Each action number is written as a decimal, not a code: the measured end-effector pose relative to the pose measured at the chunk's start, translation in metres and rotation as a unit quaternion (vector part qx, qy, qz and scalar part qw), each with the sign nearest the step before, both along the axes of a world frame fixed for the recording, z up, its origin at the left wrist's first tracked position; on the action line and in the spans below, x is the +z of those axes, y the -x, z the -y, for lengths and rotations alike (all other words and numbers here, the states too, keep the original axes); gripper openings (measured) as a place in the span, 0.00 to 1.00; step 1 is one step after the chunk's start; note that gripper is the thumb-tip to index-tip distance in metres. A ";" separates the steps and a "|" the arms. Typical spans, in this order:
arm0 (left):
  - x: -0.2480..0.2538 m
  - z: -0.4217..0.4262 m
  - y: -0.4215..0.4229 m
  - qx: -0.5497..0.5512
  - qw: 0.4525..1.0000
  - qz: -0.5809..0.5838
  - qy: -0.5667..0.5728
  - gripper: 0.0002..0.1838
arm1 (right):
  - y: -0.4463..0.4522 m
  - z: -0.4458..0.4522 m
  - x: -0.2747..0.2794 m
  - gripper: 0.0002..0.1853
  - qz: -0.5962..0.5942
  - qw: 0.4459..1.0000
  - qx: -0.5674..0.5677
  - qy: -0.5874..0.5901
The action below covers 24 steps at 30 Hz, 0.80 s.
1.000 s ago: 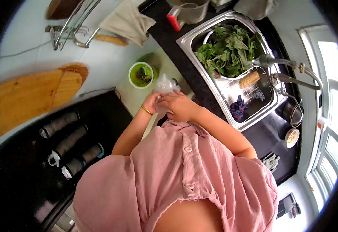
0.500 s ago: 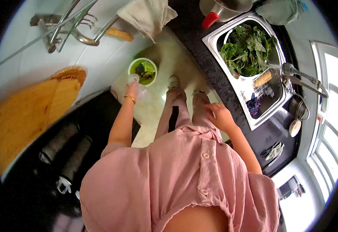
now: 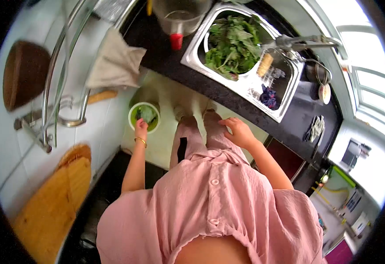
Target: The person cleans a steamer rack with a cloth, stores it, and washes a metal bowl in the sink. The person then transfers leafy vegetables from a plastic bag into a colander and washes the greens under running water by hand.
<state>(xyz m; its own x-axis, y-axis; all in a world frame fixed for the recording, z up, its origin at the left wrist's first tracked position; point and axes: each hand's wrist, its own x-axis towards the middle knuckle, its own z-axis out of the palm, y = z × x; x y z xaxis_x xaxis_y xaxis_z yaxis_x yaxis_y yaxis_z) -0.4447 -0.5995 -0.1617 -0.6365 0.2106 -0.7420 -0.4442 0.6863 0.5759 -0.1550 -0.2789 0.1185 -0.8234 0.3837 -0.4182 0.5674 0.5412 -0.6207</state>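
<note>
Over the near rim of a white bin (image 3: 131, 119) on the floor is my left hand (image 3: 141, 127), with a gold bangle on its wrist. Its fingers look drawn together; whatever they hold, if anything, I cannot make out. Just beyond the fingertips, a pale, see-through plastic bag (image 3: 147, 112) lies in the bin against green and dark contents. My right hand (image 3: 240, 133) rests by my thigh in the pink trousers (image 3: 216, 132), its fingers apart and holding nothing.
A steel sink (image 3: 192, 57) with a bowl of leafy greens (image 3: 234, 44) is set in the black counter (image 3: 166, 66). A faucet (image 3: 289, 42) reaches over it. A cloth (image 3: 115, 64) hangs from a wall rack, above a wooden board (image 3: 56, 211).
My left hand has moved to the bin's rim, and the see-through bag that was in it now shows inside the bin. My right hand stays by my thigh. The view has shifted.
</note>
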 end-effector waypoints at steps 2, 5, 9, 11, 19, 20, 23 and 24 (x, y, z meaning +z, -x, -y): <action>0.035 -0.046 -0.015 -0.128 0.982 -0.082 -0.107 0.18 | -0.015 -0.003 -0.011 0.18 -0.019 0.999 -0.041 0.001; 0.131 -0.150 -0.048 -0.247 0.929 -0.135 -0.242 0.16 | -0.033 -0.010 -0.015 0.17 0.005 0.994 -0.109 -0.011; 0.188 -0.273 -0.069 -0.392 0.854 -0.179 -0.291 0.16 | -0.056 -0.030 -0.022 0.16 0.011 0.980 -0.201 0.008; 0.191 -0.326 -0.070 -0.494 0.786 -0.255 -0.270 0.16 | -0.066 -0.045 -0.031 0.15 -0.008 0.969 -0.245 0.028; 0.156 -0.479 -0.075 -0.776 0.583 -0.215 0.106 0.32 | -0.035 -0.138 -0.036 0.15 -0.137 0.946 -0.292 0.013; 0.153 -0.489 -0.077 -0.800 0.542 -0.202 0.163 0.34 | -0.029 -0.149 -0.037 0.15 -0.136 0.946 -0.295 0.016; 0.132 -0.502 -0.076 -0.844 0.473 -0.191 0.166 0.34 | -0.009 -0.181 -0.028 0.15 -0.174 0.941 -0.290 0.015; 0.128 -0.506 -0.074 -0.862 0.441 -0.178 0.172 0.33 | -0.005 -0.188 -0.033 0.15 -0.175 0.941 -0.290 0.017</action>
<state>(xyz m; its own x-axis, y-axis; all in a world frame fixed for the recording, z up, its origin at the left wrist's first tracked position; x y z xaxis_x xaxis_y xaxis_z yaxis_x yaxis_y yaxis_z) -0.3711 -0.0938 -0.0340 0.1606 0.5240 -0.8364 0.9869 -0.0995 0.1272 -0.1498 -0.0906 0.0855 -0.5692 0.8023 -0.1798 0.5189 0.1808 -0.8355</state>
